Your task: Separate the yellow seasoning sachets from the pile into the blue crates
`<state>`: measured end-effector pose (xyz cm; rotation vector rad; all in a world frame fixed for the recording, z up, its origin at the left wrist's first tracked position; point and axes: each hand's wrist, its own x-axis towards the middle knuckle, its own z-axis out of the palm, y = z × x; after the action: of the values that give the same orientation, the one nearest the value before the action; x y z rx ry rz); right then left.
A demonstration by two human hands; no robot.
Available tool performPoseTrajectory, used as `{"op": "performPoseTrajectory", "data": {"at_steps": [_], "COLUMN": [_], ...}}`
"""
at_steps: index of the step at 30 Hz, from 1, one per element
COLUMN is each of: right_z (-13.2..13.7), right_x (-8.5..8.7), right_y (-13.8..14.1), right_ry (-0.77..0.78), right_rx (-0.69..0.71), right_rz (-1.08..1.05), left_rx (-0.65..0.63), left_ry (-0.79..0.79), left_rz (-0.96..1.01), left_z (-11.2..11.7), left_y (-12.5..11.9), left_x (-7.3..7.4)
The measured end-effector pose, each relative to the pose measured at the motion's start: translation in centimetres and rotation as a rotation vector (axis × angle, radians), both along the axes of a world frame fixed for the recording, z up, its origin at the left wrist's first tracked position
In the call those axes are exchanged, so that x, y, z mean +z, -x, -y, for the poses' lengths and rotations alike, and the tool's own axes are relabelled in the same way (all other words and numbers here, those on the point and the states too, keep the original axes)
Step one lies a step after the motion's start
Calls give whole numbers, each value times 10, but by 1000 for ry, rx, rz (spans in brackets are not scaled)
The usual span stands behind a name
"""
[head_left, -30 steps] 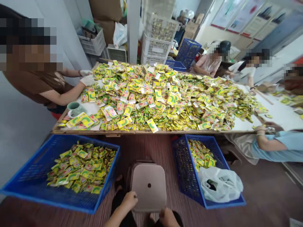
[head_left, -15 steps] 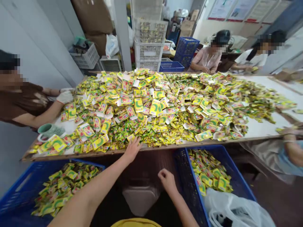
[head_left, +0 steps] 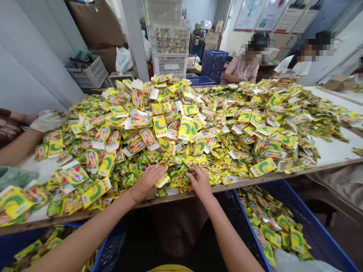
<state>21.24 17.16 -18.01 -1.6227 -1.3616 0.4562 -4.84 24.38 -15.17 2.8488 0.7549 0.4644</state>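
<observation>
A big heap of yellow and green packets (head_left: 184, 124) covers the long table (head_left: 334, 151). Both my hands rest on the heap at the near edge. My left hand (head_left: 147, 182) lies palm down, with thumb and fingers closed on a small yellow packet (head_left: 162, 180). A little to its right, my right hand (head_left: 200, 182) has its fingers bent into the small packets and pinches some of them. The hands are about a hand's width apart.
Blue crates holding packets stand under the table at right (head_left: 326, 241) and left (head_left: 11, 241). A co-worker's gloved hand (head_left: 47, 121) and a green mug (head_left: 14, 175) are at the left. Two people sit at the far side. White crates (head_left: 168, 49) are stacked behind.
Both my hands rose from below the table edge onto the heap. The view moved closer to the table, and the stool has dropped out of sight.
</observation>
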Motion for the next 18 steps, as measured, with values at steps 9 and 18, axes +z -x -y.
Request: {"op": "performPoseTrajectory", "data": {"at_steps": [9, 18], "right_z": [-28, 25], "right_x": [-14, 10], "right_y": [12, -60], "right_ry": [-51, -103], "right_rx": [-28, -194], "right_rz": [-220, -670], "left_rx": [354, 389], "left_ry": [529, 1390], "left_rz": [632, 300], "left_z": [-39, 110], "left_y": [-8, 12], "left_x": [52, 17]}}
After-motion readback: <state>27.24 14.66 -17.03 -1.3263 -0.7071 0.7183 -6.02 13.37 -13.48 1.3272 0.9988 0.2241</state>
